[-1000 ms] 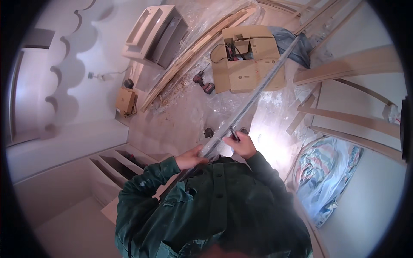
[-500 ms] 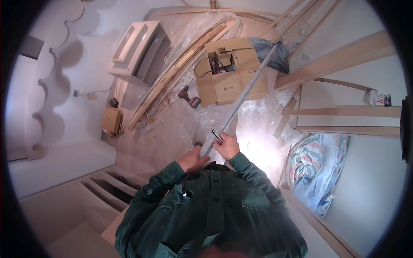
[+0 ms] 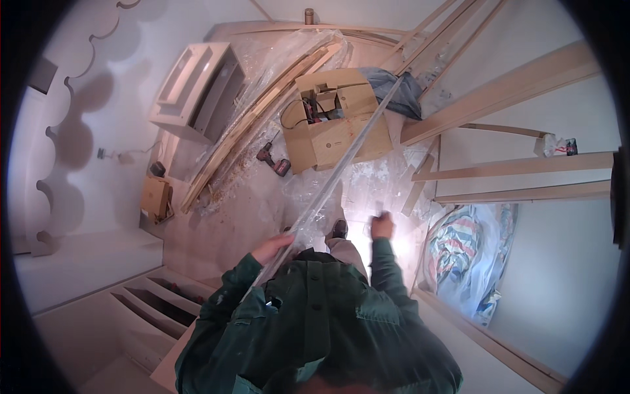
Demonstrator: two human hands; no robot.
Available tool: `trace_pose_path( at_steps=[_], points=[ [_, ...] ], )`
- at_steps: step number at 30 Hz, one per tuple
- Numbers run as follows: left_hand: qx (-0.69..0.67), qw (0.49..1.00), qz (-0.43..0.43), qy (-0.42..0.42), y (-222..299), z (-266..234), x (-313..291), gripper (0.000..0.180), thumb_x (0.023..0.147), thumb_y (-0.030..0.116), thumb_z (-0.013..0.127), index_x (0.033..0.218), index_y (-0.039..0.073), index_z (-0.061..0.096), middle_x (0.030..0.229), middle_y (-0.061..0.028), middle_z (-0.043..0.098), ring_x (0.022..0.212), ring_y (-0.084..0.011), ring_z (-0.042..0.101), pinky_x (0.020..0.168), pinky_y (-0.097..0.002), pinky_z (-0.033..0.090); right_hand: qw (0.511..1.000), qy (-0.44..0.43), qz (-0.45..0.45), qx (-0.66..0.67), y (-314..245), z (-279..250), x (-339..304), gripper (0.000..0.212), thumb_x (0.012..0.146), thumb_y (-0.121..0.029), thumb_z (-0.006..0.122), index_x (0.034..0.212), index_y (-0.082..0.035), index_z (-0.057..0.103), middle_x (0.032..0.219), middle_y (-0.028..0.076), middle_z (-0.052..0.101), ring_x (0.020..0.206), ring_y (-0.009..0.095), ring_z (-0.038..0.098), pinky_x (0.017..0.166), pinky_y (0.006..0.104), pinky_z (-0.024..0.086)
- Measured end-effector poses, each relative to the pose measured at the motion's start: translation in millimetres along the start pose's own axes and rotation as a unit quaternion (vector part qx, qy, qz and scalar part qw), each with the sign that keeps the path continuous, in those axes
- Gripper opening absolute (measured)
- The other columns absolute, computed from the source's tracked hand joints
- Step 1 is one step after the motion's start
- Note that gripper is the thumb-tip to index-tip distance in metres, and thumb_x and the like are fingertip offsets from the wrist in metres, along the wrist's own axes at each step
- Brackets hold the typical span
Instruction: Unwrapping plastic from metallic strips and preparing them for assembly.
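The jacket [image 3: 341,322] is dark green, the strip [image 3: 342,162] whitish grey, the drill [image 3: 267,155] red and black, the box [image 3: 328,146] brown, the far bag [image 3: 408,102] slate grey, the left planks [image 3: 259,109] tan, and the right sheet [image 3: 456,241] striped red, white and blue.

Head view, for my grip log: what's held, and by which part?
Left hand: the long, thin, shiny grey strip, toward its lower end. Right hand: too blurred to tell.

Glare whitens the floor [image 3: 408,248], scalloped shadows darken the wall [image 3: 134,79], and edges bend near the rim.
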State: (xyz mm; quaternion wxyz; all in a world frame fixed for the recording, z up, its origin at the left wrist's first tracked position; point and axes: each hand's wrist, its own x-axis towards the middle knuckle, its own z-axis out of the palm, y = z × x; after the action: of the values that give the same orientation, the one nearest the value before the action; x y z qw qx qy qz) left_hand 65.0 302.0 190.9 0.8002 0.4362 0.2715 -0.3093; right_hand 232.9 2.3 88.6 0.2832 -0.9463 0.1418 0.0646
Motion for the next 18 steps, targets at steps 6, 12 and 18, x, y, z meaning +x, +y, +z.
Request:
trace_pose_path(
  at_steps=[6, 12, 18],
  points=[
    [0.072, 0.997, 0.004, 0.027, -9.8, -12.6, 22.5, 0.041, 0.091, 0.032, 0.057, 0.12, 0.003, 0.054, 0.102, -0.0067, 0.061, 0.093, -0.0155, 0.057, 0.083, -0.0293, 0.047, 0.986, -0.053, -0.048, 0.149, 97.6, -50.8, 43.8, 0.025, 0.081, -0.024, 0.065, 0.098, -0.006, 0.066, 0.072, 0.006, 0.064, 0.055, 0.014, 0.055, 0.051, 0.0303, 0.046],
    [0.301, 0.95, 0.077, 0.015, 35.3, 22.1, 6.2, 0.041, 0.087, 0.026, 0.065, 0.117, 0.001, 0.054, 0.108, -0.0105, 0.062, 0.1, -0.0194, 0.056, 0.089, -0.033, 0.045, 0.86, -0.454, -0.065, 0.225, -95.9, 1.8, -57.7, 0.052, 0.084, -0.053, 0.063, 0.091, -0.001, 0.065, 0.07, 0.004, 0.061, 0.045, 0.008, 0.042, 0.039, 0.0242, 0.032],
    [0.349, 0.923, 0.161, 0.019, 23.0, 15.9, 10.0, 0.043, 0.083, 0.021, 0.07, 0.116, -0.001, 0.054, 0.105, -0.0075, 0.06, 0.096, -0.0154, 0.056, 0.087, -0.0312, 0.045, 0.771, -0.566, 0.024, 0.291, -110.9, 3.2, -81.0, 0.033, 0.082, -0.037, 0.07, 0.077, -0.006, 0.062, 0.06, -0.002, 0.051, 0.046, 0.007, 0.043, 0.039, 0.0231, 0.03]
  ],
)
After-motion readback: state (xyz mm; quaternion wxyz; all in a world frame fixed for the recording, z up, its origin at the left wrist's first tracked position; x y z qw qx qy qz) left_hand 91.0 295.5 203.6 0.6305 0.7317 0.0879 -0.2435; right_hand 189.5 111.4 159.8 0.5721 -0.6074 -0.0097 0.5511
